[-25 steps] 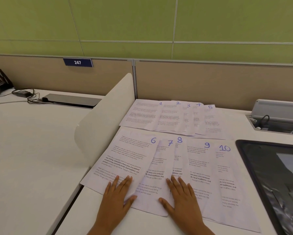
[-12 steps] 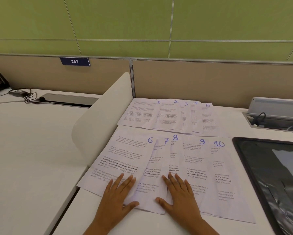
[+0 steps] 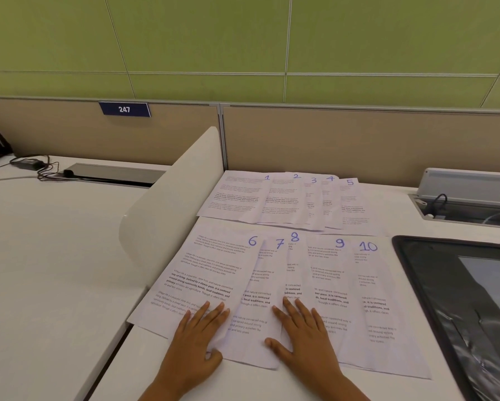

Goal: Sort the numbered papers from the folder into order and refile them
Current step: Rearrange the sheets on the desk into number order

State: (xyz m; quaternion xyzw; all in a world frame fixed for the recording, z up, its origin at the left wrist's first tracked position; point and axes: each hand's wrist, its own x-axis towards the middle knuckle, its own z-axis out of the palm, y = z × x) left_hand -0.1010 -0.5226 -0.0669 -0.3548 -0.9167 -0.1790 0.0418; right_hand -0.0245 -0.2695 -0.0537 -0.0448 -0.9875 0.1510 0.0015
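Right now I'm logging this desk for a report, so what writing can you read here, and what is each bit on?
"247": white on a blue plate on the partition.
"1", "2", "3", "4", "5": blue handwriting, top corners of the far row of sheets.
"6", "7", "8", "9", "10": the same, near row.
Printed paragraphs on the sheets: bold bits such as "local traditions, and"; the rest too small or blurred.

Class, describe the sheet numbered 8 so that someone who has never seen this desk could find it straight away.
Start at the white desk, where two fanned rows of numbered sheets lie; take the nearer row, the one under both hands. The sheet numbered 8 is the narrow strip in the middle, between sheet 7 and sheet 9. Its blue number sits higher than its neighbours', and the right hand rests on its lower end.
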